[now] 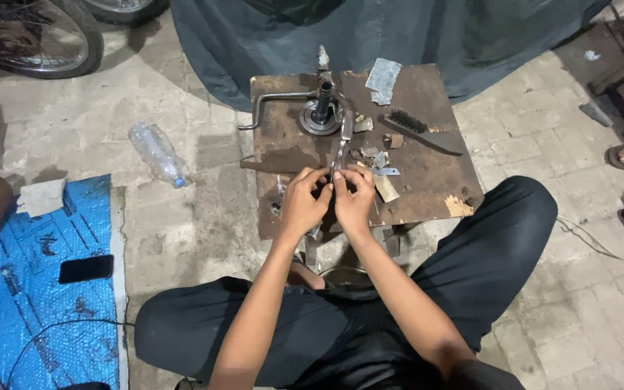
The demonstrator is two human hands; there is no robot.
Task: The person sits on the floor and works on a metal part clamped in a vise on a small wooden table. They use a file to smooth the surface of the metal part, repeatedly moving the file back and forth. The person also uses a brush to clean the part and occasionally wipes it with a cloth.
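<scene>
Big dark tarp [399, 36] hangs behind the low wooden table [427, 188], a worn brown board, scuffed and stained, and everything here is placed off that table. Left of it, on the paved floor, a blue plastic sheet [37, 289] with a black phone [86, 269] lying on it. Between sheet and table, a clear plastic bottle [156, 153] on its side. Far beyond the table's left corner, a bicycle wheel [45, 40].

On the table's far edge stands a dark metal spindle on a round bearing base [321, 115], with a bent crank arm [272, 105] running off to the left. Right of that, a wire brush [420, 130] lying diagonally, and a scrap of grey foil [383, 78] near the back edge.

Now the action, at the table's near edge: both hands meet over a long thin metal tool [341, 144], grey and flat, dull steel, its tip pointing away toward the spindle base. The left hand [303, 202] is curled, fingertips pinching the tool's near end. The right hand [355, 201] is curled likewise, thumb and fingers pressed to the same end; the two hands touch. Small metal scraps [378, 160] lie just right of them.
</scene>
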